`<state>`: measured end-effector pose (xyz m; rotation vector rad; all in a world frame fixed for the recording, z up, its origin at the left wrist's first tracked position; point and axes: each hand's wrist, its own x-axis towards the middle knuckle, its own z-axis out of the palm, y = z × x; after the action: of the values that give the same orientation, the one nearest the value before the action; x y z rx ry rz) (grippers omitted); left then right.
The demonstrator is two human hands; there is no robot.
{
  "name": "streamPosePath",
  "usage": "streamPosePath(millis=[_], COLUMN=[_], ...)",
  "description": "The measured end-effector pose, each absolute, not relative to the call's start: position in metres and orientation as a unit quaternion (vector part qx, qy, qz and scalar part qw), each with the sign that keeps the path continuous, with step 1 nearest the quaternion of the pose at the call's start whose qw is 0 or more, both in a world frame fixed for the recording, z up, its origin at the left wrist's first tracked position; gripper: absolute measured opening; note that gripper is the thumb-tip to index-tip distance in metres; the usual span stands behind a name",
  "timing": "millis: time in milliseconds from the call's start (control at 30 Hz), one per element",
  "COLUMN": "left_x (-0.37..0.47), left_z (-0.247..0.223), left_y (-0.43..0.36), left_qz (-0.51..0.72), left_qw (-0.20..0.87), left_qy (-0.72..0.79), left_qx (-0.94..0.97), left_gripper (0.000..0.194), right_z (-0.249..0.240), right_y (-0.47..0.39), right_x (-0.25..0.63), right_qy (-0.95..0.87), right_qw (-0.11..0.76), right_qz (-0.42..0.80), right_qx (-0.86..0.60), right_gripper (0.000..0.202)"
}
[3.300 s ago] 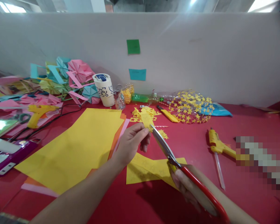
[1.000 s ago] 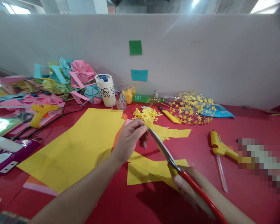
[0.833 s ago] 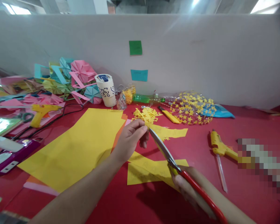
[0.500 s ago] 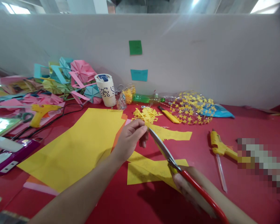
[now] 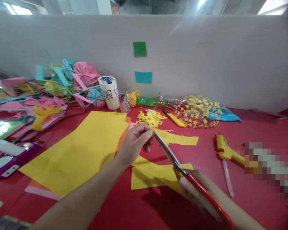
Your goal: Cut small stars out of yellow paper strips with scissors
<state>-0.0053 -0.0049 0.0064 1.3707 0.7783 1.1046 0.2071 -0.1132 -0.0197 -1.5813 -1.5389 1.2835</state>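
Note:
My left hand [image 5: 136, 140] is closed in a pinch near the middle of the view; a tiny bit of yellow paper seems to show at its fingertips. My right hand [image 5: 194, 188] grips red-handled scissors [image 5: 170, 155], whose blade tips reach the left fingertips. Behind the blades lies a ragged yellow paper strip [image 5: 184, 140]. Yellow paper pieces [image 5: 146, 179] lie overlapping below the hands. Past my left fingers sits a small heap of yellow star cut-outs and scraps [image 5: 152, 118]. Large yellow sheets [image 5: 86, 143] lie under and left of my left forearm.
A yellow glue gun [image 5: 224, 150] lies right, another [image 5: 42, 116] left. Behind are a cutter [image 5: 175, 118], a star-covered clear bottle piece [image 5: 199, 110], a green bottle [image 5: 146, 101] and a white cup [image 5: 109, 94]. Folded paper shapes [image 5: 85, 75] and a purple device [image 5: 14, 159] are left.
Both hands hold nearly the same pose. The scissor blades look slightly closer together, and the whole view has shifted a little.

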Motion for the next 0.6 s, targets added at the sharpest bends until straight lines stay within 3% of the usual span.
streamPosePath(millis=[333,600], left_x=[-0.005,-0.006], left_z=[0.006,0.005], left_y=[-0.004,-0.004], left_qz=[0.471,0.477], left_qw=[0.569,0.579], left_qy=[0.343,0.328], left_qx=[0.581,0.574], left_gripper=[0.020,0.020], right_z=[-0.017,-0.008], right_y=[-0.111,-0.116], right_x=[0.208,0.206], right_qy=[-0.553,-0.595], right_qw=[0.233,0.242], right_qz=[0.541,0.485], right_qx=[-0.589,-0.593], right_gripper=[0.041,0.043])
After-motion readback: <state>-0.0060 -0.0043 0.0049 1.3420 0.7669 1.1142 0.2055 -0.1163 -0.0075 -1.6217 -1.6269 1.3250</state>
